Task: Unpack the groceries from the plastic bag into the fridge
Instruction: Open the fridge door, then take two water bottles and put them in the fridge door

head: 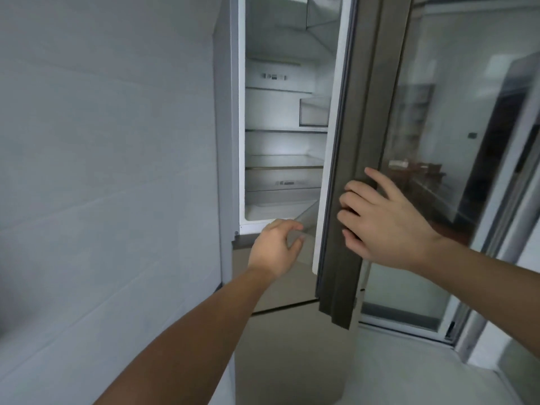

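Right hand point(382, 217) grips glossy fridge door point(350, 171); left hand point(276, 247) loosely curled.

fridge point(230, 118): upper door ajar, lit white interior showing
glass shelves point(285, 130): several, stacked one above another, nothing seen lying on them
door bin point(314, 112): clear, on the inner right side beside an upper shelf
bottom drawer point(282, 182): pale front with a small label, below the lowest shelf
floor point(394, 366): pale, running under the fridge door
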A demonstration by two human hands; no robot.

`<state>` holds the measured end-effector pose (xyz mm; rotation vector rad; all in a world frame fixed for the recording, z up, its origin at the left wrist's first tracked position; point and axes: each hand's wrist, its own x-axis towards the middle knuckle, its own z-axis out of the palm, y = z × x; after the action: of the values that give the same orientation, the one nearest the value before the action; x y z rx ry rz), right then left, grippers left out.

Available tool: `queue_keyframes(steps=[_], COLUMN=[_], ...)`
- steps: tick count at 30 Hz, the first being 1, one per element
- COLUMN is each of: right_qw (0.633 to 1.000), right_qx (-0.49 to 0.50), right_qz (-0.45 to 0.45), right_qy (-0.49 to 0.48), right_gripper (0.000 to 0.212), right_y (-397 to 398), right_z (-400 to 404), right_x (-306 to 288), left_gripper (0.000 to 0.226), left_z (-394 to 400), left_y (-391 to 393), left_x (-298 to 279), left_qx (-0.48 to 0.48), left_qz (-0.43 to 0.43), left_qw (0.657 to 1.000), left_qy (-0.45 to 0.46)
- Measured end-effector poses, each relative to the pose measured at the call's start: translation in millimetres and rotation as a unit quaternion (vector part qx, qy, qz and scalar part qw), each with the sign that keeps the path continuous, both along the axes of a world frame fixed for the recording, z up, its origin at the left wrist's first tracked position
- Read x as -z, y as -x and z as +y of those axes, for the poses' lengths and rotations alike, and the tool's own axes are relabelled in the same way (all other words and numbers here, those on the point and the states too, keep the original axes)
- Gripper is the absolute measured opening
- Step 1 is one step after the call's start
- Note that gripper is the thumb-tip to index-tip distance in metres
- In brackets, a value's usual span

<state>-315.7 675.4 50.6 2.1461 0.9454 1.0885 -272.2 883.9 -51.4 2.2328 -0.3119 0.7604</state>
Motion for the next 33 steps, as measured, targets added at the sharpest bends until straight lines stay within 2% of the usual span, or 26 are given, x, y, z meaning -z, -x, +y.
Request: queue_keyframes(steps=[3, 6, 9, 12, 15, 18, 21, 27, 33], right_qw=[0.999, 0.998, 0.996, 0.99, 0.983, 0.98, 0.974, 0.927, 0.884], right_qx=[0.037, 0.065, 0.085, 0.127, 0.158, 0.155, 0.166, 0.245, 0.33], right_qz=[0.011, 0.011, -0.002, -0.017, -0.012, 0.01, 0.076, 0.214, 0.225], right_qy=[0.002, -0.008, -0.029, -0.057, -0.096, -0.123, -0.133, -0.187, -0.245], right_gripper=[0.025, 0.023, 0.021, 0.028, 0.031, 0.024, 0.025, 0.031, 0.027], right_y=[20.6, 35.8, 45.5, 52.3, 57.8, 54.3, 35.7, -17.8, -77.8], right_z=[-42.2, -85.5, -128.2, -167.0, -191.9, -198.2, -197.3, -195.3, -215.6], right_x=[-1.0, -2.2, -0.7, 2.2, 5.0, 14.6, 31.3, 57.7, 66.1], left_gripper=[0.034, 0.041, 0.048, 0.055, 0.053, 0.046, 0.042, 0.037, 0.033], left_z=[-20.7, -44.8, -72.5, -106.5, -142.7, -175.2, -203.6, -237.8, -244.1], left_y=[-0.4, -0.8, 1.6, 2.3, -1.3, -11.7, -32.2, -96.2, -177.4], left_x=[-9.1, -11.7, -16.3, -22.4, -22.9, -19.0, -18.6, -22.4, -27.2], left_qx=[-0.003, 0.024, 0.057, 0.084, 0.116, 0.156, 0.188, 0.236, 0.258], left_qz=[0.02, 0.079, 0.148, 0.154, 0.12, 0.063, 0.035, 0.011, 0.024], left_qw=[0.995, 0.968, 0.938, 0.911, 0.908, 0.909, 0.908, 0.904, 0.905], left_qy=[-0.1, -0.236, -0.308, -0.374, -0.384, -0.382, -0.372, -0.356, -0.336])
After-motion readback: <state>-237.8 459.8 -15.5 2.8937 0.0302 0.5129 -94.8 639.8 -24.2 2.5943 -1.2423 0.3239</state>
